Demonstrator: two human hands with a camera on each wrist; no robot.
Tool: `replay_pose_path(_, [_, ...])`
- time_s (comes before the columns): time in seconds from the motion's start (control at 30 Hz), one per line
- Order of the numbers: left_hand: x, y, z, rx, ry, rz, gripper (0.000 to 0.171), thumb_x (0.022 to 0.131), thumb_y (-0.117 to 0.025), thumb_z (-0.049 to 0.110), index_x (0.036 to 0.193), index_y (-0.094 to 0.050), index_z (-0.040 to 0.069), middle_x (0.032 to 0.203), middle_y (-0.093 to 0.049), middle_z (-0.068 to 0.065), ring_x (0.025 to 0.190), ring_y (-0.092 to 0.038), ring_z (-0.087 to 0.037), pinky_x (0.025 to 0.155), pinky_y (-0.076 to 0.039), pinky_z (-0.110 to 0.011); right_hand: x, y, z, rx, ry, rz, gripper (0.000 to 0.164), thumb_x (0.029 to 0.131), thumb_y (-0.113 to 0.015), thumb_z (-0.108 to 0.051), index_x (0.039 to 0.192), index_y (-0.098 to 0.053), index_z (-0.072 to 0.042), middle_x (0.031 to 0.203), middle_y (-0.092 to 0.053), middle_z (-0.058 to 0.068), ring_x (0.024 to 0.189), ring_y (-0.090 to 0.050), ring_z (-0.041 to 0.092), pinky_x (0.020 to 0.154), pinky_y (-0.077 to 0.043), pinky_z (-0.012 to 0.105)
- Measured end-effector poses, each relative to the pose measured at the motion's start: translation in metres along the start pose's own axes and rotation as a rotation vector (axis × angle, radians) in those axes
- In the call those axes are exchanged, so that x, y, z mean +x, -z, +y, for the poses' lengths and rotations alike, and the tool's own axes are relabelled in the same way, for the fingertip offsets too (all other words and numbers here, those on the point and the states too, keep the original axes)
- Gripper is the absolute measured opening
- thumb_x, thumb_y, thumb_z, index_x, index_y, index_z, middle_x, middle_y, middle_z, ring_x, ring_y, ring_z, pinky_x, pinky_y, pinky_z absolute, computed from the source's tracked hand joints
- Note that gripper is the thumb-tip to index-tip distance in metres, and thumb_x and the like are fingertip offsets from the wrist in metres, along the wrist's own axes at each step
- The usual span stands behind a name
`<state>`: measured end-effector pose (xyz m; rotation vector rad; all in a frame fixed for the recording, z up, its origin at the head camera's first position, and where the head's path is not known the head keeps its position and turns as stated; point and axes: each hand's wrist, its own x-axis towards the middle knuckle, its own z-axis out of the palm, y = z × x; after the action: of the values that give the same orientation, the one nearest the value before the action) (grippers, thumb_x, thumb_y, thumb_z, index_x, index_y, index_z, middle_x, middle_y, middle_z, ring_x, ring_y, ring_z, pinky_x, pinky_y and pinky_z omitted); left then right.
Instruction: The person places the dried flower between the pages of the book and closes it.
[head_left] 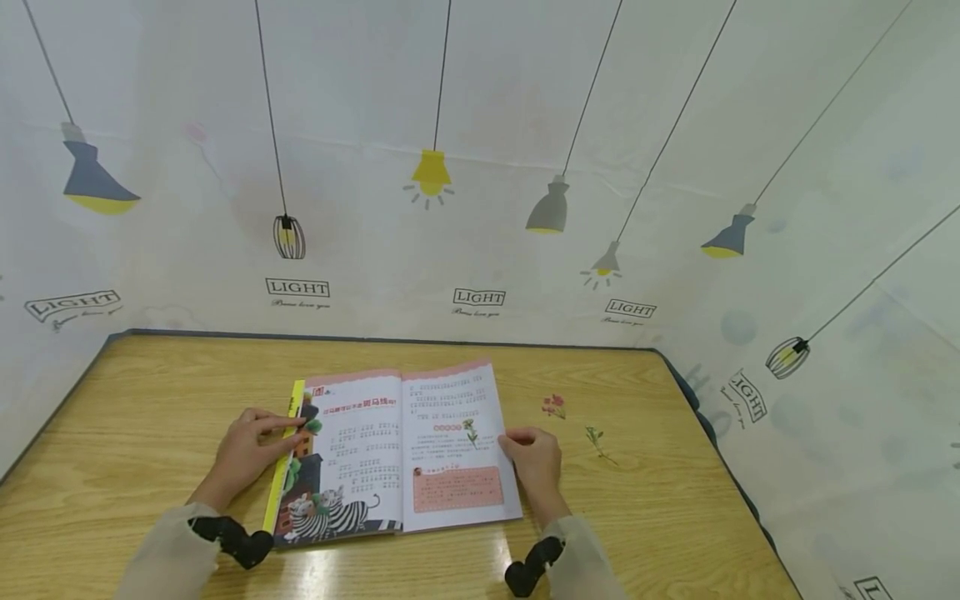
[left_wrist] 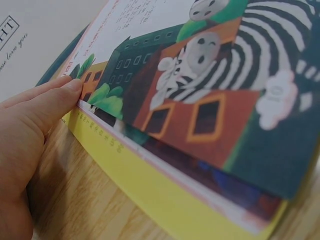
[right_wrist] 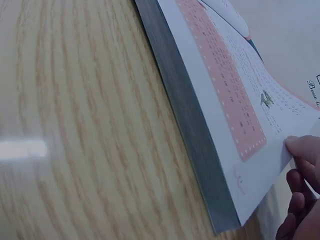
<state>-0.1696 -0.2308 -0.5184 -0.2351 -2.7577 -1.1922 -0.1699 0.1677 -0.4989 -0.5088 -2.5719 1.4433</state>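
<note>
An open book [head_left: 450, 400] lies on the wooden table, a zebra picture on its left page and a pink text box on its right. My left hand [head_left: 243, 450] rests at the left edge, its extended fingertips [left_wrist: 75, 86] pressing on the page margin above the yellow cover strip [left_wrist: 115, 165]. At the right edge my right hand [head_left: 536, 467] pinches the page, thumb [right_wrist: 300, 145] on top and fingers curled below; that page corner is lifted. A small green sprig with a pale flower [head_left: 471, 431] lies flat on the right page.
Right of the book, a red flower piece [head_left: 555, 406] and a thin green sprig [head_left: 597, 442] lie on the table [head_left: 645, 517]. A white cloth [head_left: 360, 250] printed with lamps stands behind the table and along its sides.
</note>
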Motion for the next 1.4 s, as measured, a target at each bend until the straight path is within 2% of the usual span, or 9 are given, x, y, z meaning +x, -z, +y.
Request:
replay_pose_path(0.27, [0.001, -0.001, -0.002, 0.001, -0.001, 0.001, 0.034, 0.086, -0.068, 0.027, 0.112, -0.069, 0.005, 0.104, -0.051, -0.015, 0.089, -0.043, -0.025, 0.071, -0.032, -0.038, 0.007, 0.011, -0.001, -0.034, 0.016, -0.101, 0.017, 0.078, -0.075, -0.018, 0.081, -0.073, -0.001, 0.073, -0.066, 0.005, 0.064, -0.054, 0.013, 0.056, -0.044, 0.025])
replay_pose_path(0.5, [0.001, 0.0, -0.001, 0.009, -0.004, 0.007, 0.033, 0.086, -0.068, 0.027, 0.111, -0.069, 0.005, 0.104, -0.051, -0.014, 0.09, -0.044, -0.025, 0.071, -0.032, -0.038, 0.013, 0.017, -0.005, -0.016, 0.027, -0.155, 0.018, 0.079, -0.073, -0.017, 0.084, -0.072, 0.0, 0.077, -0.066, 0.006, 0.067, -0.055, 0.014, 0.059, -0.044, 0.026])
replay_pose_path(0.73, [0.001, 0.001, 0.0, 0.012, -0.007, 0.0, 0.032, 0.086, -0.068, 0.026, 0.111, -0.069, 0.006, 0.105, -0.052, -0.015, 0.09, -0.045, -0.025, 0.07, -0.033, -0.038, 0.012, 0.021, -0.01, 0.049, 0.024, -0.171, 0.015, 0.078, -0.075, -0.014, 0.084, -0.072, -0.001, 0.073, -0.064, 0.005, 0.063, -0.055, 0.013, 0.056, -0.044, 0.026])
replay_pose_path(1.17, [0.0, 0.001, 0.001, 0.012, -0.002, 0.003, 0.032, 0.085, -0.069, 0.026, 0.111, -0.069, 0.006, 0.105, -0.053, -0.014, 0.09, -0.044, -0.025, 0.07, -0.033, -0.038, 0.01, 0.025, -0.022, 0.055, 0.036, -0.166, 0.015, 0.077, -0.076, -0.014, 0.082, -0.071, -0.001, 0.072, -0.065, 0.005, 0.064, -0.058, 0.014, 0.058, -0.046, 0.026])
replay_pose_path(1.4, [0.001, 0.001, 0.001, 0.016, -0.003, 0.008, 0.033, 0.085, -0.069, 0.027, 0.11, -0.07, 0.006, 0.104, -0.053, -0.014, 0.09, -0.044, -0.024, 0.07, -0.033, -0.038, 0.007, 0.028, -0.032, 0.056, 0.078, -0.179, 0.015, 0.078, -0.075, -0.015, 0.084, -0.072, -0.001, 0.073, -0.064, 0.004, 0.065, -0.058, 0.014, 0.059, -0.046, 0.027])
